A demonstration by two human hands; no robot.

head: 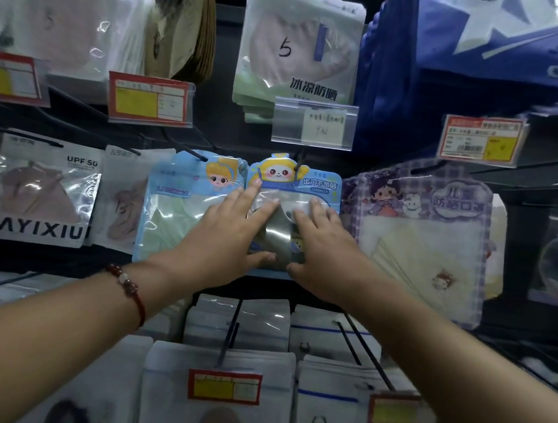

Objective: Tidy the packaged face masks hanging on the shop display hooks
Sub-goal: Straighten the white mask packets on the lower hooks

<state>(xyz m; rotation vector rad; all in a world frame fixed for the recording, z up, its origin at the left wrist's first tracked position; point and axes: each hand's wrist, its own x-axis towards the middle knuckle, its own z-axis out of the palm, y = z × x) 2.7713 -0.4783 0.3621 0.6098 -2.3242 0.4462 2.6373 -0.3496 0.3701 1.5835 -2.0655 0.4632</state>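
A blue children's mask packet with a yellow cartoon face (291, 181) hangs on a hook in the middle row. My left hand (231, 230) lies flat on its left side with straight fingers, the thumb touching its bottom edge. My right hand (319, 243) presses its right side, fingers spread. To its left hangs a blue packet with a cartoon girl (178, 207), partly under my left hand. A purple checked packet (420, 233) hangs to the right.
Above hangs a green-white packet marked 5 (298, 48) with a clear price holder (314, 123). KAYIXIU packets (42, 190) hang at the left, dark blue packets (476, 59) at the upper right. White packets on black hooks (229, 340) with red price tags (224, 386) jut out below my arms.
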